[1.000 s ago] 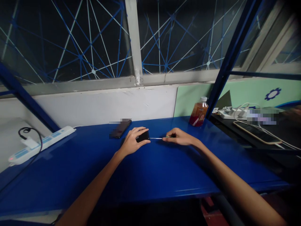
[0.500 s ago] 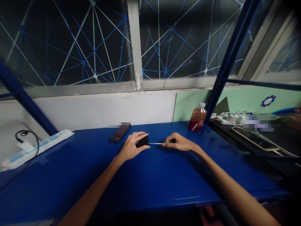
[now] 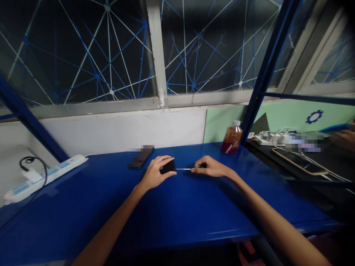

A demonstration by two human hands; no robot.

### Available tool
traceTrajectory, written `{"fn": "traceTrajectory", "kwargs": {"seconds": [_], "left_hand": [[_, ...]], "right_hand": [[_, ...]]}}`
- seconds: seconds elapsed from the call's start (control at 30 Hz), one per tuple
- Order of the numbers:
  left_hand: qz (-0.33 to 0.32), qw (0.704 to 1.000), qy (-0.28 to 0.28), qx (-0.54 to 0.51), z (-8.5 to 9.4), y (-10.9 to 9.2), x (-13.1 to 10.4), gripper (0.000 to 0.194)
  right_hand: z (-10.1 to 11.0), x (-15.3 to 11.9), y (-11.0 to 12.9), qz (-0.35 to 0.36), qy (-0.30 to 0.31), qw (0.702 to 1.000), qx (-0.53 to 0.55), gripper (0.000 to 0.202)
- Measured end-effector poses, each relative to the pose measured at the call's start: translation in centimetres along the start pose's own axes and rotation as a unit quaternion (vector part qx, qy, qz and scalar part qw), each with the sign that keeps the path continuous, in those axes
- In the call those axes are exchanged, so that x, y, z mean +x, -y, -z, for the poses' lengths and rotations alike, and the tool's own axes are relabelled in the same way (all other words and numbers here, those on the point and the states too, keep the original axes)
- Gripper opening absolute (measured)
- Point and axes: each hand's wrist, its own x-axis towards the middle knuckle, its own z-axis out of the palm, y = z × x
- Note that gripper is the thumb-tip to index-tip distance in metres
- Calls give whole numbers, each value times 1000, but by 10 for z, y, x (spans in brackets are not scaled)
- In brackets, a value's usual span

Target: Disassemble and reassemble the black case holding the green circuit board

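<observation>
My left hand (image 3: 156, 173) is closed around a small flat black object (image 3: 168, 167), thumb along its near side and fingers along its far side. I cannot tell what kind of object it is. In my right hand (image 3: 209, 167) is a screwdriver (image 3: 183, 169) with a thin metal shaft; a bit of green handle shows between the fingers. Its shaft points left, and the tip meets the right end of the black object. Both hands are low over the blue table (image 3: 172, 210). Behind my left hand lies a dark phone (image 3: 141, 157).
A bottle of reddish drink (image 3: 232, 138) stands at the back right, near a blue metal post. On the left is a white power strip (image 3: 46, 179) with a black cable. A neighbouring black desk holds a charging phone (image 3: 299, 162) and cables; another person's hand (image 3: 346, 138) shows there, blurred.
The view has shifted very slightly. Both hands keep the same grip, and the screwdriver stays against the black object's end.
</observation>
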Motion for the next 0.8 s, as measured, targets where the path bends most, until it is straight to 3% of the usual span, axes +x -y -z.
{"fn": "traceTrajectory", "kwargs": {"seconds": [0.5,0.8], "left_hand": [[-4,1000,3,-1,1,-2,1,49],[-10,1000,5,0,1,-1,1,50]], "right_hand": [[1,-1,0,-10,3,1000,-23,43],[3,-4,5,-34,-31,998,-31,51]]}}
